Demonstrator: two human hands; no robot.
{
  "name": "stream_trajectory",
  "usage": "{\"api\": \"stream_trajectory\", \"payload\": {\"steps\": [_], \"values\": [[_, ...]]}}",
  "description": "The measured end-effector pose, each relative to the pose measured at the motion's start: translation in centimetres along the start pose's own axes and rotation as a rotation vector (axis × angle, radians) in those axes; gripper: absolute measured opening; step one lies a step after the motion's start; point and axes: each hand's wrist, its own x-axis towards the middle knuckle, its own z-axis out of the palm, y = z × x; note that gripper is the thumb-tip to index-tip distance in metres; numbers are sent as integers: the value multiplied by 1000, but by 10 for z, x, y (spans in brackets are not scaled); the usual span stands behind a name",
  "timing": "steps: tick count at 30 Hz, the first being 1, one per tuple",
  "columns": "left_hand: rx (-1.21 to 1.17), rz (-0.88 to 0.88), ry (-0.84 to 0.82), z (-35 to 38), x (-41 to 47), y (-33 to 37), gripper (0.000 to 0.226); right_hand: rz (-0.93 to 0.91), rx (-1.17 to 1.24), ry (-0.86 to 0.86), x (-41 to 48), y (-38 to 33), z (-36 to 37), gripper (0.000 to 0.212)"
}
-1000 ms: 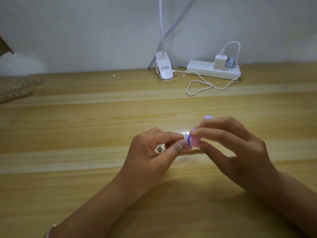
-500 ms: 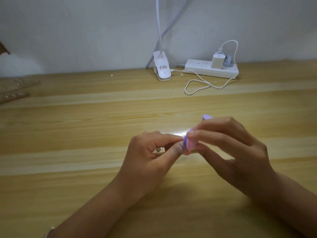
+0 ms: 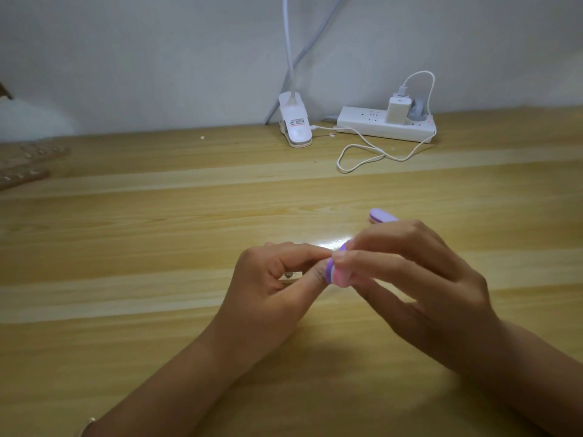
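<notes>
Purple-and-pink nail buffer point(image 3: 336, 274), head view: it is gripped by the curled fingers of the right hand point(image 3: 419, 288) above the table point(image 3: 157, 234). Its near end is pressed to the thumb of the left hand point(image 3: 271, 285), which is curled on nothing. Skin can be abraded if the nail buffer is tilted off the nail.
</notes>
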Motion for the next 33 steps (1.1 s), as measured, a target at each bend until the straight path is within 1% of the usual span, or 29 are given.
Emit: {"api": "stream_trajectory", "payload": {"steps": [1, 3, 5, 6, 8, 10, 12, 14, 19, 23, 27, 31, 33], "values": [[-4, -4, 1, 0, 0, 0, 12, 13, -19, -2, 0, 3, 0, 19], [-16, -12, 19, 0, 0, 0, 15, 98, -61, 16, 3, 13, -3, 19], [27, 1, 40, 0, 1, 0, 15, 196, -42, 56, 6, 21, -9, 20], [65, 9, 50, 0, 1, 0, 14, 217, -13, 73, 7, 21, -12, 23], [126, 18, 69, -1, 1, -1, 10, 192, 41, 60, 6, 18, -13, 26], [184, 45, 85, -1, 1, -3, 11, 121, 88, -16, 3, 13, -11, 27], [270, 86, 97, 0, 1, -3, 13, 62, 80, -97, 2, 13, -8, 28], [342, 107, 105, 1, 1, -3, 13, 65, 68, -122, 3, 16, -7, 31], [404, 114, 92, 1, 0, 0, 12, 3, 94, -122, 1, 10, -1, 29], [409, 89, 93, 1, 0, -1, 12, 75, 86, -95, 2, 17, -3, 31], [396, 91, 81, 1, 0, -1, 12, 3, 93, -81, 1, 8, 2, 24], [383, 67, 88, 2, 1, -3, 12, 82, 96, -49, 4, 14, -2, 31], [349, 56, 73, 1, 1, -4, 12, 44, 93, -57, 2, 8, 2, 26]]}}
